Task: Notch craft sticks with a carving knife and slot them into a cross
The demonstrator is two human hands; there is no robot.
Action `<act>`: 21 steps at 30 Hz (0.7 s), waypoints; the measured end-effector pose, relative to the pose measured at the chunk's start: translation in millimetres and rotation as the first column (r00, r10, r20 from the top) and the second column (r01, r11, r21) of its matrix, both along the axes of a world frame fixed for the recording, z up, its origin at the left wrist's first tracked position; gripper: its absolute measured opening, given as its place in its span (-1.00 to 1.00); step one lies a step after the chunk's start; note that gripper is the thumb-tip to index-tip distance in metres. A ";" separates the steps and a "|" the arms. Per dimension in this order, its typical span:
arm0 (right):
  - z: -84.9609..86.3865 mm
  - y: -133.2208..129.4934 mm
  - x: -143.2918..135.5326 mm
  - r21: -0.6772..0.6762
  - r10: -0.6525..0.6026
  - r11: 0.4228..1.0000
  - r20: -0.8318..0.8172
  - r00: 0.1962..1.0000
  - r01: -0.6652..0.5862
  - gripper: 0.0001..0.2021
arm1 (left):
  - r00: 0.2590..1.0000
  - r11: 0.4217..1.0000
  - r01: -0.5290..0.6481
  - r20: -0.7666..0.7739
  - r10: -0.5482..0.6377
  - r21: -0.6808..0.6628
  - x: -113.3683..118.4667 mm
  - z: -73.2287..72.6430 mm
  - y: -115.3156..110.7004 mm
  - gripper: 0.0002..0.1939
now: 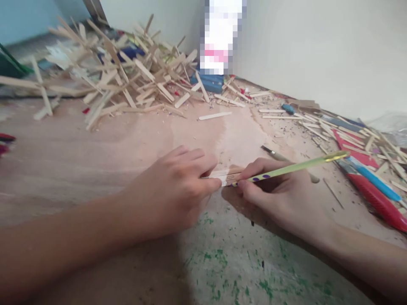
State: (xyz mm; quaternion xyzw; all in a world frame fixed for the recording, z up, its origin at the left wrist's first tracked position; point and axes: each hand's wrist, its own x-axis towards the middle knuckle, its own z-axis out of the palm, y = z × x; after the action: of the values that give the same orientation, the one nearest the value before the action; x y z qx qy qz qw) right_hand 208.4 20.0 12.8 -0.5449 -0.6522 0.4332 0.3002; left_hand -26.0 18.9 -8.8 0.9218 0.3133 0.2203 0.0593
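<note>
A yellow-green pencil with dark spots (289,168) is pinched in my right hand (282,195), its tip down against a small pale wooden piece (231,176) with drawn lines. That piece looks like a popsicle stick or several sticks side by side. Closed over its left end, my left hand (181,182) presses it on the table, with the thumb along the near edge. The fingers hide much of the wood. Just beyond my right hand lies a thin carving tool (270,151), partly covered by that hand.
A large heap of popsicle sticks (127,80) fills the back left of the wooden table (143,135). A blue block (210,82) stands by the wall. At right lie a red-handled tool (375,197), a light blue stick-like object (375,178), red sheet material (356,148) and scattered sticks.
</note>
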 end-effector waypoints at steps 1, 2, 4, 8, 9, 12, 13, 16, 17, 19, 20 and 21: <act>0.3 0.8 0.7 -0.015 0.011 1.000 -0.007 1.000 -0.011 -0.92 | 1.000 1.000 -0.001 -0.007 0.001 -0.002 0.7 0.9 -0.5 -0.67; 0.7 1.9 1.7 -0.021 0.020 1.000 -0.019 1.000 -0.021 -0.92 | 1.000 1.000 -0.006 -0.011 0.006 -0.006 1.4 1.7 -1.3 -0.66; 0.9 3.8 4.6 0.002 0.027 1.000 -0.059 0.998 -0.027 -0.93 | 0.999 1.000 -0.030 -0.011 0.030 -0.002 2.8 3.2 -3.7 -0.66; -3.2 4.5 10.8 0.085 -0.027 0.996 -0.152 0.988 0.040 -0.93 | 0.997 0.995 -0.048 -0.061 0.054 0.086 3.3 5.5 -8.1 -0.68; -5.4 4.1 12.1 0.097 -0.045 0.993 -0.171 0.984 0.063 -0.92 | 0.996 0.994 -0.037 -0.080 0.045 0.100 3.1 6.4 -8.6 -0.69; -13.5 3.9 15.9 0.118 -0.094 0.986 -0.195 0.976 0.118 -0.90 | 0.990 0.993 -0.021 -0.133 0.036 0.113 4.2 10.9 -9.4 -0.70; -16.1 4.4 17.3 0.118 -0.103 0.985 -0.192 0.976 0.127 -0.89 | 0.989 0.994 -0.025 -0.145 0.041 0.110 5.5 13.3 -9.7 -0.70; -22.0 7.7 21.5 0.108 -0.123 0.984 -0.182 0.976 0.144 -0.72 | 0.986 0.995 -0.042 -0.156 0.056 0.092 12.6 25.3 -12.4 -0.68; -23.2 9.1 22.7 0.106 -0.129 0.983 -0.178 0.975 0.150 -0.68 | 0.987 0.995 -0.044 -0.152 0.057 0.084 16.1 31.7 -14.7 -0.69; -24.5 11.9 24.4 0.108 -0.140 0.981 -0.174 0.975 0.160 -0.65 | 0.990 0.997 -0.052 -0.124 0.060 0.062 24.0 48.8 -24.1 -0.68; -24.9 13.1 24.9 0.111 -0.142 0.980 -0.174 0.975 0.162 -0.65 | 0.993 0.997 -0.055 -0.102 0.059 0.045 27.9 58.8 -31.9 -0.68; -25.5 13.9 25.4 0.113 -0.142 0.980 -0.174 0.974 0.163 -0.64 | 0.995 0.998 -0.065 -0.072 0.067 0.025 31.4 69.3 -42.0 -0.65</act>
State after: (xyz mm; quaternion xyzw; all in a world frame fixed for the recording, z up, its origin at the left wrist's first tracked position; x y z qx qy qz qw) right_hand 233.8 33.9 -12.6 -0.5356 -0.6074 0.4100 0.4195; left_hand 5.4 -23.1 60.5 0.9189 0.3431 0.1921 0.0299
